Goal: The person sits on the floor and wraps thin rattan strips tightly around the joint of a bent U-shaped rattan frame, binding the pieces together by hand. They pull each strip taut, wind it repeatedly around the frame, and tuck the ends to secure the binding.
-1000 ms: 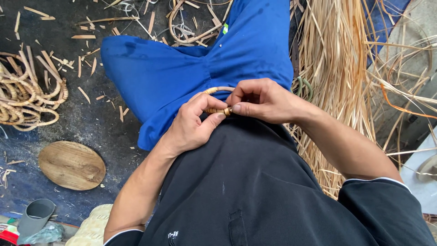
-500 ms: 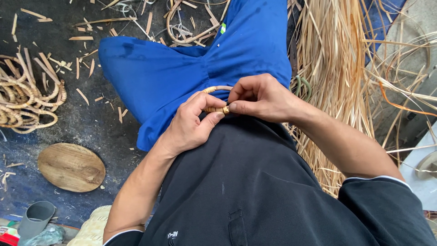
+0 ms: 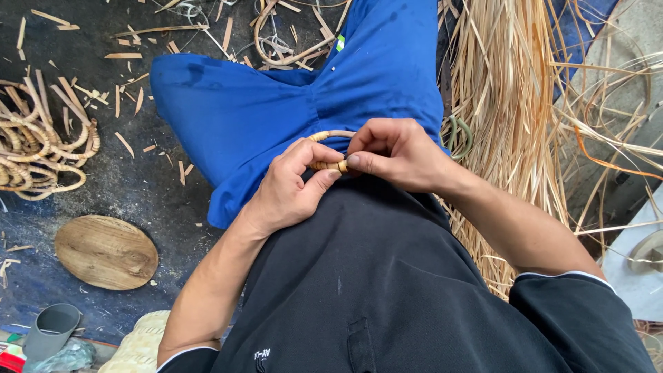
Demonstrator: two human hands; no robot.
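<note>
Both hands meet over the lap, pinching 1 thin curved rattan strip (image 3: 330,150) between them. The left hand (image 3: 290,190) grips it from below with thumb and fingers, and the right hand (image 3: 397,153) clamps its cut end from above. The strip arcs across blue trousers (image 3: 276,103), above a black shirt (image 3: 373,276).

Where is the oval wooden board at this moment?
In the head view, the oval wooden board lies on the dark ground at the lower left, beside the person's left forearm, below the pile of cane rings and above a grey cup.
</note>
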